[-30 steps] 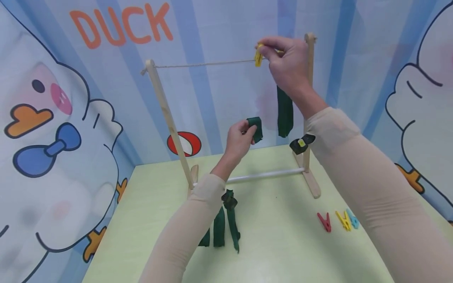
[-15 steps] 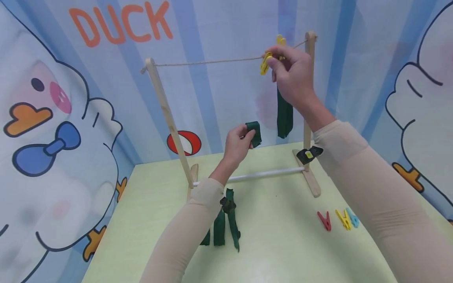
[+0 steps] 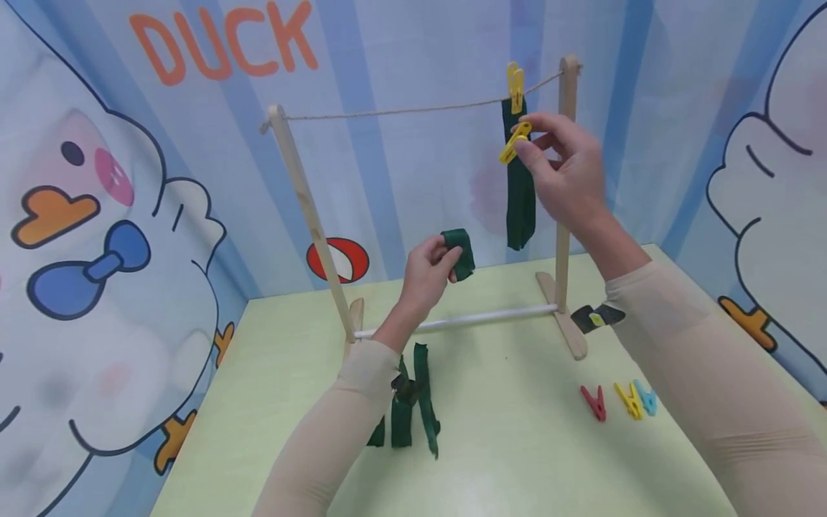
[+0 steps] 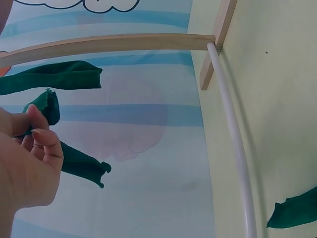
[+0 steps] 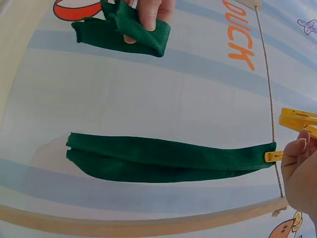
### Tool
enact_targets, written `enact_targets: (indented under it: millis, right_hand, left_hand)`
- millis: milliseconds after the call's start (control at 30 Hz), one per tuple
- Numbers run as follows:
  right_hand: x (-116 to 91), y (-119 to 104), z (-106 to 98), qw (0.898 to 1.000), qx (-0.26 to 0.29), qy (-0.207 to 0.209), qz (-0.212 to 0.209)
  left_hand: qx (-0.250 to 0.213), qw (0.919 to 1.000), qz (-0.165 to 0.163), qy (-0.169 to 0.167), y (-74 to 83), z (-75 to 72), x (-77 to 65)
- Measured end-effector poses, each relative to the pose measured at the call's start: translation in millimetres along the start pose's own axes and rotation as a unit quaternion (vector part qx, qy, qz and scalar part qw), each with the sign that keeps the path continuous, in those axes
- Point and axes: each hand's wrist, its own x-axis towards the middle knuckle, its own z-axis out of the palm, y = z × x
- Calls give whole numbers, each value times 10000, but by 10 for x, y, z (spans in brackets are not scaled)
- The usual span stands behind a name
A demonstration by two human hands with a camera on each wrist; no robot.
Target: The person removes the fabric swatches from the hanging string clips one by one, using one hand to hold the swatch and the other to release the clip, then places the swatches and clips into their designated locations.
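Observation:
My left hand [image 3: 423,276] pinches a folded dark green cloth strip [image 3: 464,251] between thumb and fingers, below the string [image 3: 388,113]. Its loose end [image 4: 84,166] sticks out past the hand in the left wrist view. In my right hand [image 3: 571,172], thumb and fingertips pinch a yellow clothespin [image 3: 515,143], tilted, in front of a hanging green cloth strip [image 3: 520,208]. That strip hangs from the string near the right post, clipped by another yellow clothespin [image 3: 515,90]. The right wrist view shows the held clothespin [image 5: 297,119] beside the clipped one.
Wooden posts [image 3: 304,208] carry the string, joined low down by a white rod [image 3: 478,319]. Several green strips [image 3: 402,424] lie on the table, partly behind the left forearm. Red [image 3: 594,403], yellow [image 3: 628,401] and blue [image 3: 647,399] clothespins lie at right. A printed curtain [image 3: 413,43] stands behind.
My right hand has moved from the string down and to the right, with the yellow clothespin, uncovering the clipped one. My left hand has sunk slightly with its cloth strip.

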Motion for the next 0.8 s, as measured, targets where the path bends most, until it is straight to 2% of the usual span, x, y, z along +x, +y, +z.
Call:
enact_targets:
  millis: [200,333,600,800]
  right_hand:
    - [-135,254,-136,9998,-149,-98,86]
    - [-253,346,-233,9996,-183,-126,150]
    - [-544,569,-426,9981,-411,-118,455]
    - [-770,750,-520,9967,-504,-182,607]
  left_hand:
    - [-108,9998,66,-146,-6,-10,-99]
    - [-172,9996,38,-213,-55,-24,-181]
    - [-272,9989,-341,-168,-185,-82,-341]
    - [-345,9979,-549,-55,-245,-56,-429]
